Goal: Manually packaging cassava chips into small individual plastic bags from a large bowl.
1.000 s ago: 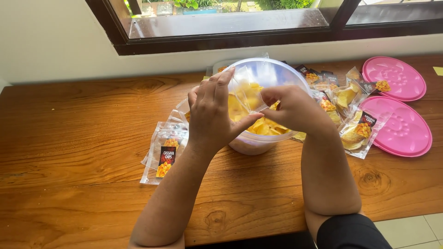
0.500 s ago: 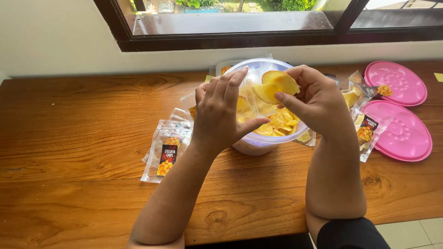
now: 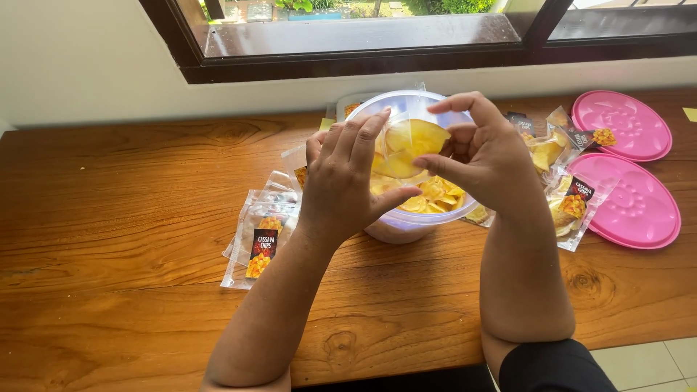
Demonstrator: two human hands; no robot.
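Over the clear round plastic bowl (image 3: 406, 218) of yellow chips, the left hand (image 3: 341, 181) grips a small clear plastic pouch (image 3: 388, 156) by its edge, thumb under and fingers curled over its mouth. The right hand (image 3: 483, 156) pinches a few pale yellow chips (image 3: 417, 136) between thumb and fingers, right at the pouch opening above the bowl. Empty labelled pouches (image 3: 261, 236) lie on the wooden table (image 3: 131, 218) left of the bowl, filled ones (image 3: 570, 207) to the right beside two pink round lids (image 3: 632, 207).
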